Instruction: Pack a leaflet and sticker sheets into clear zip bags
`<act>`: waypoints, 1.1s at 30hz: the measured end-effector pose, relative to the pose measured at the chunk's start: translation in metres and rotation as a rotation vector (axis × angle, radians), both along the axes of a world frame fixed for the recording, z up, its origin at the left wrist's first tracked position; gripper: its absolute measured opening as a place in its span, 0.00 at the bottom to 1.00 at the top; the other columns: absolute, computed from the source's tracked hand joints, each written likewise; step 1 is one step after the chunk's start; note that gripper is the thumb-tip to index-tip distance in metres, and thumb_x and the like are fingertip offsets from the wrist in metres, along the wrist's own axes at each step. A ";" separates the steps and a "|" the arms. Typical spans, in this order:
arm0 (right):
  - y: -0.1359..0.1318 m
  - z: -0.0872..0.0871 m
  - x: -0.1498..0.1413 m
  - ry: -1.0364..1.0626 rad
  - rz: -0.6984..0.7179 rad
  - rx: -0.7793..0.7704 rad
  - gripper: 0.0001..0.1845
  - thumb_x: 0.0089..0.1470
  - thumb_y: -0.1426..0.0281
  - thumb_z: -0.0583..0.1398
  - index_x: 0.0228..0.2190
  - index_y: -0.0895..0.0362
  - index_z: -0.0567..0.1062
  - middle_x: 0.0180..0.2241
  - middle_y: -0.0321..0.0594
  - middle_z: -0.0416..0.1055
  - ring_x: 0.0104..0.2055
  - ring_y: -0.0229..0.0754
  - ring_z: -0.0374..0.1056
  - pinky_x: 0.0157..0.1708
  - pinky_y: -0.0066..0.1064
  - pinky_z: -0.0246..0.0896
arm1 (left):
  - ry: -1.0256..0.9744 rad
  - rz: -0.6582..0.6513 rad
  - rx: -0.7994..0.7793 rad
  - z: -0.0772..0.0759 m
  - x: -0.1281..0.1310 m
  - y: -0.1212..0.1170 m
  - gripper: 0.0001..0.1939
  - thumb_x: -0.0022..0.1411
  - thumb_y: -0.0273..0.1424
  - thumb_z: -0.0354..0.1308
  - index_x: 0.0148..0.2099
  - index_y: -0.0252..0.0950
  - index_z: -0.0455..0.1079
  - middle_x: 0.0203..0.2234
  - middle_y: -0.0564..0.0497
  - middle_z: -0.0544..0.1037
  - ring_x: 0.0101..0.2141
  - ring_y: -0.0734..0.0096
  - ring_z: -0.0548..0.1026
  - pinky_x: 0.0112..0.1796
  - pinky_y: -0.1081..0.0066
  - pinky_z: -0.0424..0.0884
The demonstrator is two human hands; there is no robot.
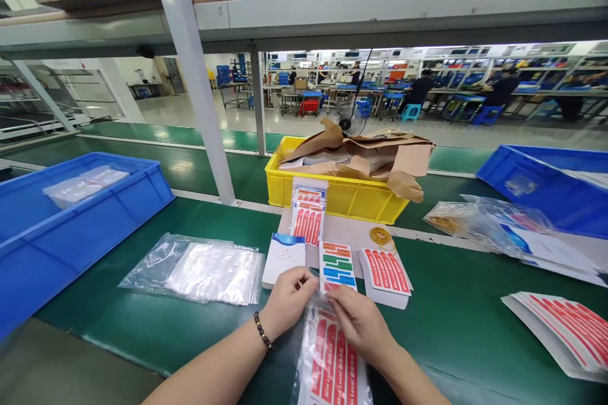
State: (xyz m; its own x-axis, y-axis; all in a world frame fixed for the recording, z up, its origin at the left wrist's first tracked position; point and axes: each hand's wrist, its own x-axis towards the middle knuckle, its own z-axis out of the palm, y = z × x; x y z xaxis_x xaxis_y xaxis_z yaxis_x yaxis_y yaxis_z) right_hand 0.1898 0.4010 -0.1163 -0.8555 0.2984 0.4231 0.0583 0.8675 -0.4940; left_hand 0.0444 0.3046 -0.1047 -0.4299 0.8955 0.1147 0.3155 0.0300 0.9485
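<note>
Both hands meet at the top end of a clear plastic bag (332, 361) that holds a red and white label sheet. My left hand (291, 299) is closed, thumb and fingers pinching the bag's left edge. On the other side, my right hand (363, 323) pinches the same edge. Just beyond them lies a stack of multicoloured sticker sheets (337, 262). Left of it is a pile of white booklets (285, 259), and right of it a stack of red and white label sheets (387, 272). A filled bag (308, 212) leans against the yellow bin.
Clear empty bags (213, 269) lie at the left, near a blue bin (85, 202). A yellow bin (332, 193) holds brown paper. Rubber bands (381, 237), bagged items (456, 215), more label sheets (565, 329) and another blue bin (546, 183) are rightward. A metal post (194, 76) stands behind.
</note>
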 end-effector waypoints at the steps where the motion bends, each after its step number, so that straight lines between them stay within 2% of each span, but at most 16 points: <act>1: 0.002 0.005 0.001 -0.028 0.045 -0.100 0.12 0.56 0.71 0.47 0.35 0.56 0.70 0.29 0.41 0.69 0.31 0.39 0.65 0.32 0.29 0.61 | 0.142 -0.027 0.074 0.005 -0.001 -0.003 0.12 0.56 0.36 0.48 0.33 0.33 0.67 0.27 0.48 0.72 0.32 0.70 0.67 0.34 0.71 0.62; 3: 0.008 0.017 0.005 -0.114 0.138 -0.269 0.13 0.57 0.69 0.47 0.32 0.55 0.71 0.29 0.39 0.70 0.31 0.37 0.65 0.32 0.28 0.60 | 0.379 -0.184 0.132 0.013 -0.004 -0.007 0.12 0.55 0.34 0.50 0.39 0.37 0.69 0.34 0.47 0.73 0.40 0.66 0.66 0.43 0.67 0.59; 5: 0.013 0.027 0.009 -0.214 0.197 -0.362 0.14 0.56 0.67 0.48 0.27 0.56 0.71 0.26 0.37 0.69 0.28 0.36 0.64 0.30 0.26 0.59 | 0.508 -0.364 0.056 0.017 -0.009 -0.009 0.09 0.54 0.35 0.52 0.35 0.37 0.71 0.28 0.49 0.74 0.36 0.68 0.68 0.42 0.69 0.59; 7: 0.019 0.033 0.013 -0.297 0.218 -0.396 0.16 0.55 0.65 0.50 0.21 0.58 0.69 0.21 0.34 0.64 0.24 0.34 0.59 0.25 0.25 0.55 | 0.561 -0.399 -0.057 0.019 -0.014 -0.009 0.09 0.53 0.36 0.54 0.29 0.36 0.71 0.22 0.51 0.72 0.30 0.71 0.68 0.37 0.73 0.61; 9: 0.025 0.034 0.016 -0.345 0.224 -0.415 0.17 0.54 0.63 0.52 0.17 0.58 0.65 0.17 0.32 0.60 0.21 0.32 0.55 0.22 0.24 0.51 | 0.564 -0.349 -0.129 0.018 -0.018 -0.009 0.10 0.52 0.36 0.55 0.28 0.35 0.70 0.21 0.52 0.72 0.28 0.73 0.68 0.33 0.75 0.61; 11: 0.031 0.031 0.018 -0.354 0.242 -0.439 0.18 0.53 0.62 0.52 0.17 0.58 0.64 0.17 0.32 0.59 0.21 0.32 0.54 0.21 0.24 0.52 | 0.516 -0.346 -0.154 0.018 -0.020 -0.009 0.09 0.53 0.35 0.53 0.29 0.35 0.70 0.22 0.53 0.72 0.27 0.74 0.68 0.29 0.77 0.60; 14: 0.034 0.025 0.014 -0.237 0.177 -0.440 0.16 0.55 0.64 0.49 0.24 0.58 0.70 0.24 0.38 0.67 0.27 0.37 0.62 0.28 0.28 0.59 | 0.367 -0.502 -0.156 0.017 -0.018 -0.011 0.08 0.55 0.31 0.52 0.30 0.35 0.71 0.21 0.55 0.72 0.24 0.77 0.67 0.26 0.79 0.59; 17: 0.028 0.019 -0.003 -0.051 0.048 -0.280 0.13 0.56 0.67 0.49 0.32 0.57 0.72 0.30 0.42 0.69 0.33 0.40 0.65 0.33 0.31 0.61 | 0.195 -0.789 -0.177 0.017 -0.010 -0.012 0.07 0.54 0.30 0.53 0.31 0.35 0.72 0.21 0.56 0.72 0.23 0.79 0.67 0.26 0.81 0.60; 20: 0.017 0.010 -0.028 -0.013 0.066 -0.017 0.11 0.54 0.70 0.50 0.33 0.55 0.72 0.31 0.42 0.68 0.34 0.40 0.64 0.34 0.33 0.61 | 0.142 -0.956 -0.264 0.012 -0.002 -0.011 0.05 0.53 0.30 0.55 0.29 0.35 0.72 0.21 0.58 0.72 0.24 0.80 0.68 0.28 0.81 0.61; 22: 0.010 0.002 -0.047 -0.037 0.088 0.161 0.11 0.52 0.71 0.52 0.37 0.55 0.71 0.38 0.45 0.67 0.40 0.44 0.63 0.39 0.38 0.60 | 0.140 -0.969 -0.288 0.007 0.001 -0.009 0.06 0.51 0.32 0.57 0.28 0.35 0.72 0.20 0.58 0.72 0.24 0.79 0.68 0.28 0.81 0.61; 24: 0.004 -0.006 -0.064 -0.072 0.079 0.316 0.16 0.48 0.71 0.56 0.42 0.56 0.69 0.42 0.48 0.65 0.44 0.49 0.60 0.42 0.44 0.56 | 0.106 -0.977 -0.260 0.000 0.000 -0.007 0.08 0.51 0.34 0.57 0.28 0.34 0.72 0.21 0.57 0.72 0.25 0.77 0.68 0.29 0.79 0.62; 26: 0.000 -0.010 -0.076 -0.111 0.070 0.416 0.19 0.44 0.72 0.58 0.42 0.59 0.69 0.38 0.49 0.66 0.41 0.50 0.60 0.41 0.45 0.56 | 0.041 -1.004 -0.226 -0.006 -0.002 -0.005 0.10 0.50 0.37 0.57 0.29 0.34 0.72 0.22 0.56 0.72 0.27 0.76 0.68 0.31 0.78 0.62; 29: 0.000 -0.008 -0.081 -0.130 0.088 0.469 0.08 0.47 0.74 0.56 0.32 0.59 0.73 0.27 0.43 0.66 0.33 0.44 0.60 0.36 0.40 0.57 | -0.078 -1.047 -0.212 -0.007 -0.004 -0.005 0.17 0.47 0.44 0.58 0.30 0.33 0.71 0.24 0.56 0.72 0.29 0.75 0.68 0.33 0.77 0.62; 31: 0.006 -0.001 -0.075 -0.080 0.066 0.469 0.09 0.50 0.74 0.53 0.30 0.57 0.73 0.26 0.41 0.65 0.31 0.42 0.60 0.35 0.37 0.57 | -0.168 -1.035 -0.192 -0.005 -0.005 -0.006 0.22 0.44 0.48 0.58 0.30 0.33 0.71 0.23 0.55 0.71 0.28 0.76 0.67 0.32 0.77 0.61; 33: 0.016 0.010 -0.061 0.024 0.007 0.453 0.11 0.52 0.73 0.52 0.34 0.56 0.73 0.28 0.42 0.66 0.33 0.42 0.61 0.35 0.36 0.57 | -0.324 -0.946 -0.155 -0.004 -0.005 -0.006 0.26 0.43 0.51 0.56 0.32 0.32 0.71 0.19 0.56 0.68 0.22 0.79 0.63 0.27 0.77 0.58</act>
State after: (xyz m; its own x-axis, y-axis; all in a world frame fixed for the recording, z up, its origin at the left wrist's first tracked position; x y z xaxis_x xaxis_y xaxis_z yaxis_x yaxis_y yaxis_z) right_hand 0.1287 0.4171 -0.1063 -0.8455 0.0727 0.5290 0.0445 0.9968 -0.0658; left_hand 0.0399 0.2985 -0.1083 0.4744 0.8798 -0.0284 0.0019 0.0312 0.9995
